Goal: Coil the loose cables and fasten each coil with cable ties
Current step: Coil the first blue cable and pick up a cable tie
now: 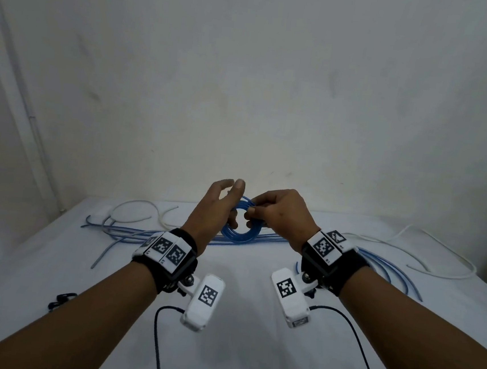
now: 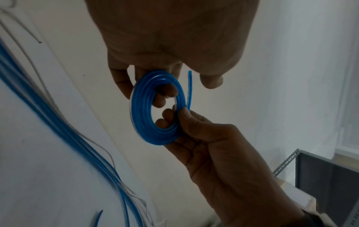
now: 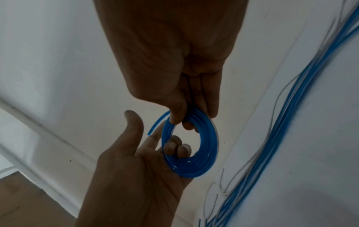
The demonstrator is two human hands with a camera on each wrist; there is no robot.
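Note:
A small coil of blue cable [image 1: 231, 234] is held up above the white table [image 1: 242, 273], between both hands. My left hand [image 1: 225, 206] has two fingers hooked through the ring, with thumb and forefinger stretched upward. In the right wrist view those curled fingertips [image 3: 174, 147] show inside the coil [image 3: 205, 153]. My right hand [image 1: 256, 212] pinches the coil's upper edge between thumb and fingers [image 3: 182, 121]. In the left wrist view the coil [image 2: 139, 122] has a short free end [image 2: 189, 89] sticking up beside the right hand's pinch [image 2: 174, 113].
Several loose blue cables [image 1: 148, 234] lie across the far part of the table, some curving down the right side [image 1: 391, 273]. White cables [image 1: 133, 206] lie at the back left and back right [image 1: 437, 262]. Small black pieces [image 1: 61, 299] lie at the front left. A wall rises behind.

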